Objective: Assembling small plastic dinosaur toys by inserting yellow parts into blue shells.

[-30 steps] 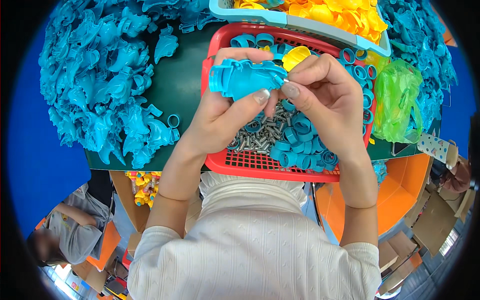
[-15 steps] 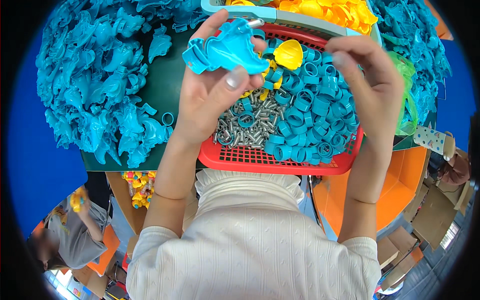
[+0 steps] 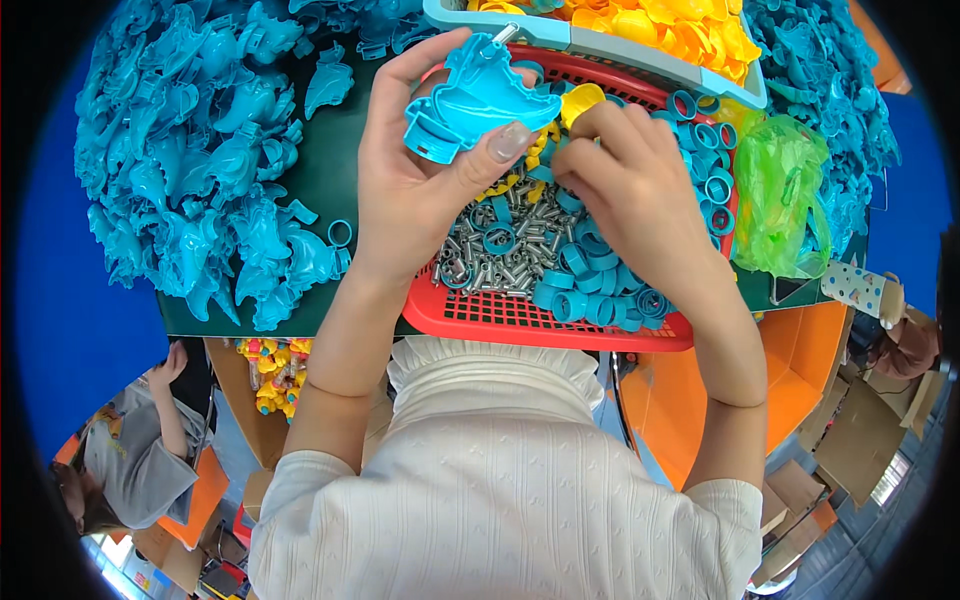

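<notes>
My left hand (image 3: 415,175) holds a blue plastic shell piece (image 3: 485,95) above the basket, its hollow side up and the thumb along its lower edge. A small metal pin (image 3: 504,36) sticks out of the shell's upper end. My right hand (image 3: 640,180) is over the red basket (image 3: 560,335) with its fingers curled together, back of the hand up. What lies between those fingertips is hidden. Just beyond its knuckles shows a yellow cup-shaped piece (image 3: 580,102). Under and around the hands lie loose metal pins (image 3: 515,250), teal rings (image 3: 570,305) and small yellow parts (image 3: 500,187).
Heaps of blue shell pieces (image 3: 200,150) rise at left and far right. A light-blue bin (image 3: 600,42) of yellow parts (image 3: 650,30) stands behind the basket. A green plastic bag (image 3: 780,200) lies at its right. Another person (image 3: 140,450) is at lower left.
My right hand has come down and left from the basket's right side to its middle, fingers curling. My left hand has shifted slightly right with the shell, which has turned a little.
</notes>
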